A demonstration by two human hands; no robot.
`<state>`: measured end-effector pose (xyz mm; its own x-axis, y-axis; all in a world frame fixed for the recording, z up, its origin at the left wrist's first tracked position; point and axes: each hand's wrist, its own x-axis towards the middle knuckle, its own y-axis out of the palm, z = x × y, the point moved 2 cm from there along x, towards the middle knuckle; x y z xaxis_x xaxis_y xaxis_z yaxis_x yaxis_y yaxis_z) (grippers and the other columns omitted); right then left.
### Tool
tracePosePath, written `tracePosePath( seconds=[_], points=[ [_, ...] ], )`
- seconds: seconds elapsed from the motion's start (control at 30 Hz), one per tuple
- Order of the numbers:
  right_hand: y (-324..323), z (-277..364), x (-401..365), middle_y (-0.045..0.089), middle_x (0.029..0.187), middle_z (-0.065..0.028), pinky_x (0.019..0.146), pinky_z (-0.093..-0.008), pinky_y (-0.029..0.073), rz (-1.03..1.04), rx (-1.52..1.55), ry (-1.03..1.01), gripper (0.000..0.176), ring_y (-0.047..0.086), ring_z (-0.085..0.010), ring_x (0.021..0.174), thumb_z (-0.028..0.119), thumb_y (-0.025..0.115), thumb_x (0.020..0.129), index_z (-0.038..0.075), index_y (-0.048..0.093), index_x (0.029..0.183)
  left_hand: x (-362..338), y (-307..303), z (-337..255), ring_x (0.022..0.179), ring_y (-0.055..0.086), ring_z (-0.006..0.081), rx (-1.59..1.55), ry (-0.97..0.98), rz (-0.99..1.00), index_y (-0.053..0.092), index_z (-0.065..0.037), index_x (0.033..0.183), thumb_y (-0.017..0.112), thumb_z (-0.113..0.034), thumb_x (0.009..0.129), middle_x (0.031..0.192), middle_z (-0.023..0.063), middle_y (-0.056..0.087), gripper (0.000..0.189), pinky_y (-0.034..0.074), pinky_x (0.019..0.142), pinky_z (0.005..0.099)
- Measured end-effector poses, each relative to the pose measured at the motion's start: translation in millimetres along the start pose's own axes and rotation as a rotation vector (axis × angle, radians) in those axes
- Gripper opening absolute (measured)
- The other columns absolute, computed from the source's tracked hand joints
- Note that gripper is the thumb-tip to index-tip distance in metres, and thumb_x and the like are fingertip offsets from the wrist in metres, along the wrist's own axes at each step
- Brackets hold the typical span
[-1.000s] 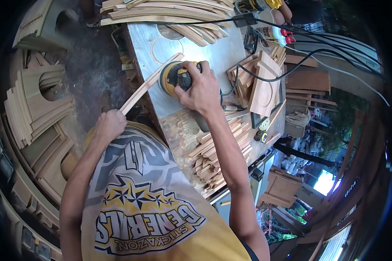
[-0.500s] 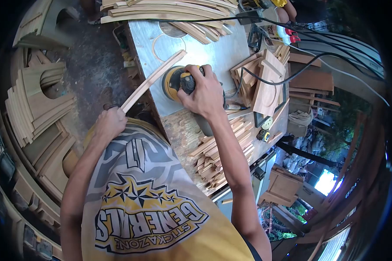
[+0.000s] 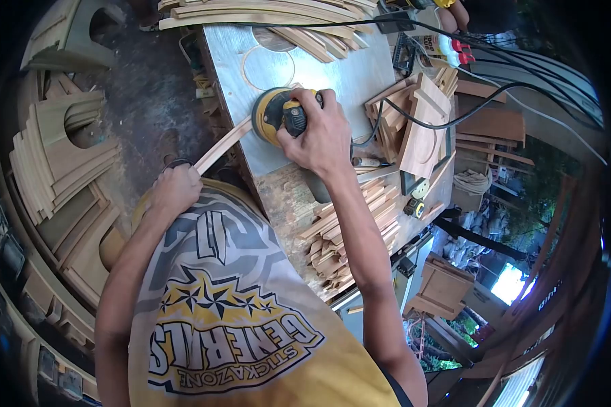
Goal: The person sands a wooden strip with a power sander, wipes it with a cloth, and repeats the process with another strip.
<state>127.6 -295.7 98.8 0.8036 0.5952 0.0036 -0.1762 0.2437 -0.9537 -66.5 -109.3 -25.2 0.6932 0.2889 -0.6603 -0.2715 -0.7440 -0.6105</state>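
Observation:
My right hand (image 3: pixel 317 134) grips a yellow and black orbital sander (image 3: pixel 270 117) from above. The sander's round pad sits over the far end of a narrow wooden strip (image 3: pixel 222 148). Close to my body, my left hand (image 3: pixel 175 186) is closed round the near end of that strip, which slants up to the right. Beneath the sander lies a pale, shiny board (image 3: pixel 268 157) on the workbench, with a circle outlined on it. The strip's far end is hidden under the sander.
Long wooden strips (image 3: pixel 265 15) are heaped at the bench's far end. Short wooden pieces (image 3: pixel 346 234) lie stacked beneath my right forearm. A black cable (image 3: pixel 448 126) loops on the right, near wooden panels (image 3: pixel 419 132). Curved wooden parts (image 3: pixel 61 159) stand on the left.
The sander has come over the strip's far end, covering it; before, that end showed beside the sander. My left hand keeps its hold and has barely moved.

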Motion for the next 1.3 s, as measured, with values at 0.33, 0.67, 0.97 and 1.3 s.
tracePosePath(
  seconds=[0.33, 0.67, 0.97, 1.3],
  points=[
    [-1.5, 4.1, -7.1, 0.057, 0.105, -0.0186, 0.080, -0.0494, 0.055, 0.031, 0.006, 0.006, 0.051, 0.064, -0.0404, 0.093, 0.027, 0.077, 0.070, 0.016, 0.066, 0.118, 2.4, -5.7, -3.7, 0.100, 0.067, 0.0481, -0.026, 0.031, 0.001, 0.072, -0.003, 0.101, 0.064, -0.024, 0.084, 0.101, 0.0290, 0.071, 0.029, 0.054, 0.091, 0.0541],
    [-9.2, -59.6, 20.7, 0.057, 0.112, -0.0217, 0.080, -0.0527, 0.056, -0.008, -0.060, 0.174, 0.057, 0.063, -0.0445, 0.097, 0.031, 0.076, 0.073, 0.021, 0.060, 0.126, 4.9, 1.5, 58.7, 0.083, 0.070, 0.0476, 0.085, 0.206, -0.131, 0.073, 0.002, 0.086, 0.060, -0.024, 0.085, 0.085, 0.0300, 0.069, 0.029, 0.057, 0.078, 0.0540],
    [-7.1, -81.7, 20.2, 0.055, 0.114, -0.0218, 0.074, -0.0524, 0.058, -0.178, 0.029, 0.304, 0.063, 0.062, -0.0452, 0.098, 0.023, 0.076, 0.075, 0.021, 0.052, 0.133, -23.5, -83.7, 40.8, 0.066, 0.065, 0.0477, -0.162, 0.072, -0.433, 0.061, 0.002, 0.089, 0.071, -0.042, 0.088, 0.069, 0.0239, 0.064, 0.045, 0.053, 0.065, 0.0511],
    [-9.6, -83.2, 6.8, 0.057, 0.111, -0.0175, 0.073, -0.0465, 0.059, -0.164, 0.060, 0.277, 0.062, 0.063, -0.0384, 0.098, 0.022, 0.082, 0.069, 0.019, 0.055, 0.124, 137.5, -222.2, -176.3, 0.103, 0.065, 0.0520, 0.220, 0.410, -0.704, 0.060, 0.002, 0.110, 0.065, -0.053, 0.093, 0.099, 0.0332, 0.069, 0.058, 0.050, 0.087, 0.0564]
  ],
)
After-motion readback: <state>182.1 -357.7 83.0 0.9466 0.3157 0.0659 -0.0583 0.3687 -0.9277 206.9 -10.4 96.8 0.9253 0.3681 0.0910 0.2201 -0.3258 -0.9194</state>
